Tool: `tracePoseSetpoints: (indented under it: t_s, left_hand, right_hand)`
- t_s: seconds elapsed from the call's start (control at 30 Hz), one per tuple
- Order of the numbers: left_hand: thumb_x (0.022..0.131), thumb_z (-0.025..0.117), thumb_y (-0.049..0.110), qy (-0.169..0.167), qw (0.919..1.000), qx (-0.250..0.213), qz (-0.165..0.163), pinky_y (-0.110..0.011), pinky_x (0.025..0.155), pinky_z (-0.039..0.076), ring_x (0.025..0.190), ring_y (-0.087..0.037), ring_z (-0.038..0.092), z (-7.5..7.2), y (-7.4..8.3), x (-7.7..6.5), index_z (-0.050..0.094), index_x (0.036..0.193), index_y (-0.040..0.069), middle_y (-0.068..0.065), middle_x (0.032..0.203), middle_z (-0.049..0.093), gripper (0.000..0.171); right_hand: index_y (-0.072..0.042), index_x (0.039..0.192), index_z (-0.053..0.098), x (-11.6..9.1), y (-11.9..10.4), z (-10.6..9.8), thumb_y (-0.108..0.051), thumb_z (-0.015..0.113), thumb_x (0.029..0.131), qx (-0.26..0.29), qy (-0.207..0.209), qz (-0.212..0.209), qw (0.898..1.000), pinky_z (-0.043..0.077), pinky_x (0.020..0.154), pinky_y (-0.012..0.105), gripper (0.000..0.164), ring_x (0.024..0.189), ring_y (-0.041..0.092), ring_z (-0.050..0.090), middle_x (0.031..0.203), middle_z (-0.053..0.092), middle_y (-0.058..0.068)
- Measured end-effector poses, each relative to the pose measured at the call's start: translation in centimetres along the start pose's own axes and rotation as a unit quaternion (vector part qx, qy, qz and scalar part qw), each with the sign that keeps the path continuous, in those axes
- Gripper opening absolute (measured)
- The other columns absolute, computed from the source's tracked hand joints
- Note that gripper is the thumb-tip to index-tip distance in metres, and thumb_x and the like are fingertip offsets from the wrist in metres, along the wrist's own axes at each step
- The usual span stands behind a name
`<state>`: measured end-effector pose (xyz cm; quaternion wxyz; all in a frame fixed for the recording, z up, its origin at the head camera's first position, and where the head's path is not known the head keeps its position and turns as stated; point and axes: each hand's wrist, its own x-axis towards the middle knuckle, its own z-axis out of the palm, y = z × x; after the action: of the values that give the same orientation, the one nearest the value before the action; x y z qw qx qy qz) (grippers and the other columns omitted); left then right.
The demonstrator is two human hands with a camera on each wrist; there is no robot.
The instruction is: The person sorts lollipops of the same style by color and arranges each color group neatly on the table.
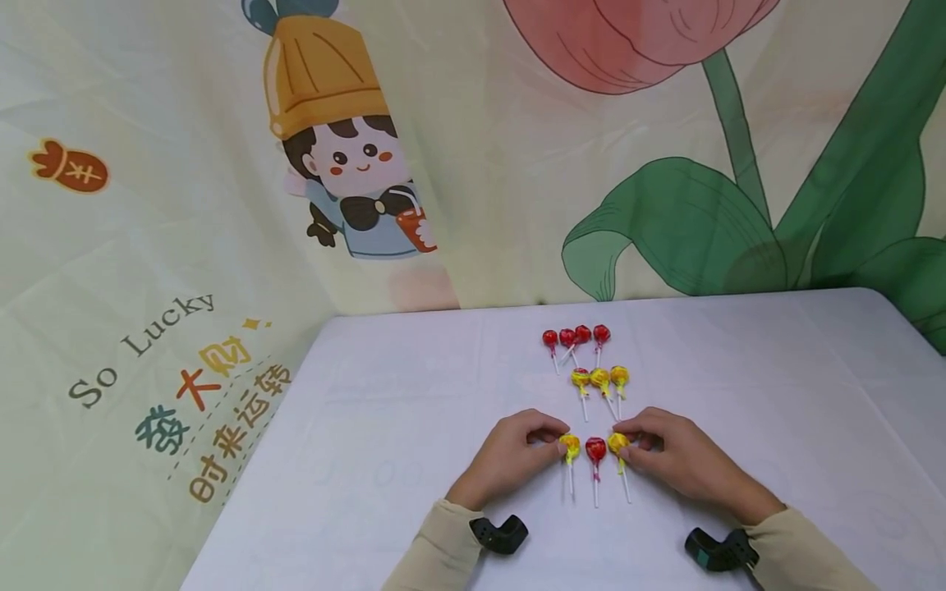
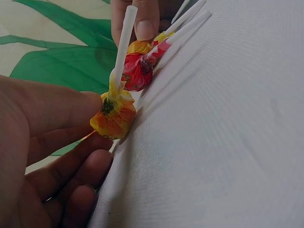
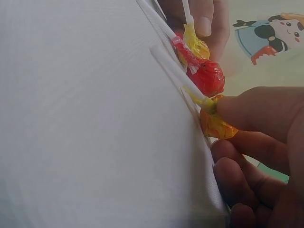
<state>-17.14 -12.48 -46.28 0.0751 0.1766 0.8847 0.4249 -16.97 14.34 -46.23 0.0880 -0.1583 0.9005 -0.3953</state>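
Between thumb and fingers, my left hand (image 1: 520, 451) pinches the wrapped head of a yellow lollipop (image 2: 115, 116); its white stick tips up off the cloth in the left wrist view. My right hand (image 1: 683, 455) pinches another yellow lollipop (image 3: 217, 122) by its head, the stick slanting close to the cloth. A red lollipop (image 1: 595, 449) lies between these two, touched by neither hand as far as the head view shows. All three sticks point toward me, forming a short row.
Beyond the hands lies a row of three yellow lollipops (image 1: 600, 379). Farther back are several red lollipops (image 1: 567, 337), some sticks crossing. They rest on a white-covered table (image 1: 399, 386), and a printed cloth backdrop (image 1: 488, 164) hangs behind its far edge.
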Motion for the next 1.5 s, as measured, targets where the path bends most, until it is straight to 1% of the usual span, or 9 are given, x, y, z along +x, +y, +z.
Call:
tracePoseSetpoints:
  t_s: [0.3,0.5,0.7,0.87,1.03,1.2,1.37,1.5]
  left_hand:
    - [0.094,0.07,0.027,-0.004,1.0,0.004,-0.002,-0.029,0.088,0.049,0.095,-0.003,0.058,0.0,0.0,-0.1,0.075,0.114,0.026,0.019,0.103,0.064,0.02]
    - [0.094,0.071,0.028,0.001,1.0,0.006,0.006,-0.029,0.089,0.049,0.096,-0.003,0.058,0.1,0.0,0.0,0.074,0.114,0.025,0.02,0.103,0.064,0.021]
    - [0.093,0.072,0.027,0.0,0.9999,0.008,0.009,-0.027,0.088,0.049,0.097,-0.003,0.058,0.1,0.0,0.0,0.074,0.114,0.025,0.019,0.104,0.064,0.021]
    - [0.093,0.073,0.026,0.006,0.9999,0.004,0.012,-0.028,0.088,0.049,0.096,-0.004,0.059,0.3,0.0,0.0,0.075,0.113,0.024,0.018,0.104,0.064,0.02]
    - [0.092,0.073,0.027,0.008,0.9999,0.0,0.015,-0.028,0.088,0.049,0.096,-0.004,0.059,0.3,-0.2,-0.1,0.075,0.112,0.024,0.017,0.104,0.065,0.02]
    - [0.092,0.074,0.027,0.008,0.9998,0.005,0.017,-0.028,0.088,0.049,0.096,-0.003,0.059,0.1,-0.2,-0.1,0.075,0.112,0.024,0.017,0.104,0.065,0.02]
    - [0.092,0.073,0.027,0.002,0.9999,0.006,0.013,-0.028,0.088,0.049,0.096,-0.003,0.059,0.1,-0.1,-0.1,0.074,0.112,0.025,0.018,0.104,0.064,0.02]
    - [0.092,0.074,0.028,-0.001,0.9999,0.013,0.009,-0.028,0.088,0.049,0.096,-0.003,0.058,0.2,-0.1,0.0,0.074,0.111,0.027,0.019,0.102,0.063,0.019]
  right_hand:
    - [-0.018,0.117,0.072,-0.1,0.2,0.0,-0.03,0.076,0.09,0.011,-0.004,-0.004,1.0,0.046,0.07,0.025,0.03,0.085,0.015,0.052,0.095,0.058,-0.006]
    - [-0.017,0.116,0.071,-0.1,0.2,-0.4,-0.03,0.076,0.09,0.018,-0.003,-0.01,1.0,0.045,0.071,0.025,0.03,0.086,0.016,0.052,0.093,0.058,-0.005]
    - [-0.016,0.115,0.071,0.0,0.1,-0.6,-0.029,0.075,0.09,0.026,0.003,0.009,1.0,0.045,0.071,0.027,0.028,0.086,0.017,0.053,0.091,0.059,-0.004]
    - [-0.015,0.114,0.071,0.1,0.1,-0.7,-0.033,0.075,0.09,0.037,0.001,0.028,0.999,0.046,0.07,0.028,0.031,0.087,0.018,0.053,0.092,0.06,-0.003]
    - [-0.015,0.116,0.071,0.3,0.2,-0.8,-0.029,0.074,0.091,0.045,-0.001,0.035,0.998,0.047,0.072,0.028,0.029,0.088,0.018,0.054,0.094,0.062,-0.003]
    - [-0.013,0.117,0.07,0.3,0.2,-1.0,-0.027,0.074,0.092,0.058,-0.001,0.029,0.998,0.049,0.072,0.028,0.029,0.088,0.019,0.054,0.097,0.064,-0.002]
    - [-0.013,0.118,0.07,0.2,0.5,-1.3,-0.028,0.073,0.092,0.065,0.001,0.022,0.998,0.051,0.073,0.027,0.03,0.089,0.019,0.056,0.1,0.065,-0.003]
    - [-0.012,0.12,0.069,0.2,0.8,-1.8,-0.031,0.073,0.092,0.077,0.007,0.023,0.997,0.053,0.075,0.027,0.034,0.092,0.02,0.057,0.105,0.066,-0.001]
